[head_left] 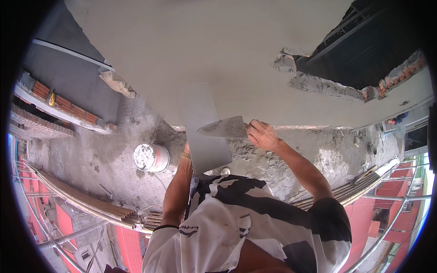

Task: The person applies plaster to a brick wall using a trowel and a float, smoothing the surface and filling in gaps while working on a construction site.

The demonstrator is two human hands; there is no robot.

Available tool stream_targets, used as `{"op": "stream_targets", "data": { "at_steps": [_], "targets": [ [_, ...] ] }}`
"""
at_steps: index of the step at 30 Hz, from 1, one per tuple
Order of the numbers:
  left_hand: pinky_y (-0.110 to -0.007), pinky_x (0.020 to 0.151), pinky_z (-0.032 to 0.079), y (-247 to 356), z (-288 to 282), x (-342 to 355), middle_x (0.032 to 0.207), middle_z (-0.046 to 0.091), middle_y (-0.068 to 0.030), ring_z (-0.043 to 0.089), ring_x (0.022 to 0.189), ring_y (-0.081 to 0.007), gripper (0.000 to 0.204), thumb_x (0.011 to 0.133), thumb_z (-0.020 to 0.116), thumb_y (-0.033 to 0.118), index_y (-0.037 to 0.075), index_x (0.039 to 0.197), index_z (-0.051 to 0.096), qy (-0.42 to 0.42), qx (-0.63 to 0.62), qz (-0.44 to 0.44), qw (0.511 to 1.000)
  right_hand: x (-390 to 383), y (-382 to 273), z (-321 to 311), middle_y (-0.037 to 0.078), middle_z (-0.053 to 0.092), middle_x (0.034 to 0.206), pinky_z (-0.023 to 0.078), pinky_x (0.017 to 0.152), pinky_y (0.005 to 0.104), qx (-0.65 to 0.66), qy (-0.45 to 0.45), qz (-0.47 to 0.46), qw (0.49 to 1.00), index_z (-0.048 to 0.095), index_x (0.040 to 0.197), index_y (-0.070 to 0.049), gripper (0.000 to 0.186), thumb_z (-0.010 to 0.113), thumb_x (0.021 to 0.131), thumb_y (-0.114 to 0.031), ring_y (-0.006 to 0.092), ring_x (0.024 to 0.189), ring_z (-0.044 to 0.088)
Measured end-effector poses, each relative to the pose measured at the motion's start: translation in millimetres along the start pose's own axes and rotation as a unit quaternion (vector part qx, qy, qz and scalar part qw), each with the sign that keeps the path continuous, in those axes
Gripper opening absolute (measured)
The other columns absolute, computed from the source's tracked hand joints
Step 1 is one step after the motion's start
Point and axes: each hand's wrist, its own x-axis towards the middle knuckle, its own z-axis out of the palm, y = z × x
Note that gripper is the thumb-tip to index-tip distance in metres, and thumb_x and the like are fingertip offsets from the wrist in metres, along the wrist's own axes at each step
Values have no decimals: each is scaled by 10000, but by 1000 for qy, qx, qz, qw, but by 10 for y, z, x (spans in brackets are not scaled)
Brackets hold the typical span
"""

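My left hand (185, 150) grips a long rectangular grey plastering trowel (207, 150) from behind; its fingers are mostly hidden by the flat blade, which stands lengthwise in front of the plastered wall (209, 50). My right hand (261, 134) is closed on the handle of a pointed trowel (225, 128), whose metal blade lies across the face of the rectangular trowel, tip toward the left. Whether the rectangular blade touches the wall, I cannot tell. Smooth grey plaster covers the wall above both hands.
Broken openings with exposed brick (393, 78) flank the wall. A white bucket (151, 159) stands on the rough concrete floor (104, 164) at left. Bundled poles (82, 193) and scaffold tubes (405, 198) line the platform edge above a drop. A small blue-clad shape, possibly a co-worker (398, 119), is at far right.
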Motion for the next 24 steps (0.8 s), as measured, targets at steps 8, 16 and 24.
{"op": "stream_targets", "data": {
  "at_steps": [8,16,24],
  "targets": [
    [-339,858,564,-402,474,280,1190,654,-125,650,1031,-215,539,1028,487,453,-4,1301,570,-23,71,-89,993,-110,252,-548,137,585,809,515,587,384,147,97,220,960,628,1035,10,342,659,960,-323,233,617,591],
    [-333,874,554,-755,615,130,1193,650,-129,640,1035,-207,597,1023,473,502,-13,1310,565,-11,144,-117,983,-543,437,-532,14,516,619,401,479,274,688,-101,398,599,646,996,-17,507,538,1013,-512,103,486,455],
    [-327,889,543,-345,834,539,1196,646,-133,631,1039,-199,656,1019,458,552,-22,1320,559,-88,433,-62,895,-671,192,-995,95,631,811,515,560,378,203,34,186,961,667,1058,7,415,678,951,-394,201,546,596]
  ]
}}
